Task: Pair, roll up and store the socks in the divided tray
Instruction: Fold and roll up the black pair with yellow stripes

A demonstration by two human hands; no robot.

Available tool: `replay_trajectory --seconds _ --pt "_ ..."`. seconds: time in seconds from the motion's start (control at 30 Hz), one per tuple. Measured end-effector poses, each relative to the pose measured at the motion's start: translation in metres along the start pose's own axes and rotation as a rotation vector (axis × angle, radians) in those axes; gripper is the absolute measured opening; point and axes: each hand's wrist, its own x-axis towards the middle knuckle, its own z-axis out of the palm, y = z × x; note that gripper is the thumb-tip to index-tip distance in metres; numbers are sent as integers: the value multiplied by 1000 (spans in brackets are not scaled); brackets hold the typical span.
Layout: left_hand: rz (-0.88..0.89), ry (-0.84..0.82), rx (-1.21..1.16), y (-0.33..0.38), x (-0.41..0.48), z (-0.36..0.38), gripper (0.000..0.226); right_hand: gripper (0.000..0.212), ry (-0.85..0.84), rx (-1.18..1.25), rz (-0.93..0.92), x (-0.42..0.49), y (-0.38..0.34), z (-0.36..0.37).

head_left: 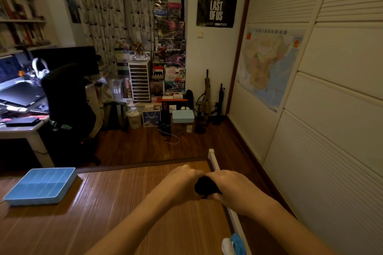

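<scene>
A black rolled sock bundle (205, 186) is held between both hands above the right side of the bamboo mat (116, 203). My left hand (179, 182) grips its left side with curled fingers. My right hand (230, 187) wraps over its right side. Most of the bundle is hidden by the fingers. The blue divided tray (12, 200) lies on the mat at the far left, well apart from the hands; its compartments look empty. A blue and a white sock (233, 245) lie at the mat's right edge near the bottom of the view.
A white bed rail (213, 159) runs along the mat's right edge, with dark wood floor and a white slatted wardrobe (323, 130) beyond. A desk with a laptop (20, 93) and a black chair (66, 97) stand at the left. Boxes are stacked at the far wall.
</scene>
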Motion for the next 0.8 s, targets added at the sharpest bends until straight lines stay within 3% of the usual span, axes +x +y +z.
replay_trajectory --seconds 0.23,0.53,0.8 --pt "26 -76 -148 0 -2 -8 38 39 137 -262 -148 -4 2 12" --pt "-8 47 82 9 -2 2 34 45 70 59 -7 -6 -2 8" --pt "-32 -39 -119 6 -4 -5 47 34 173 -195 -109 -8 1 12"
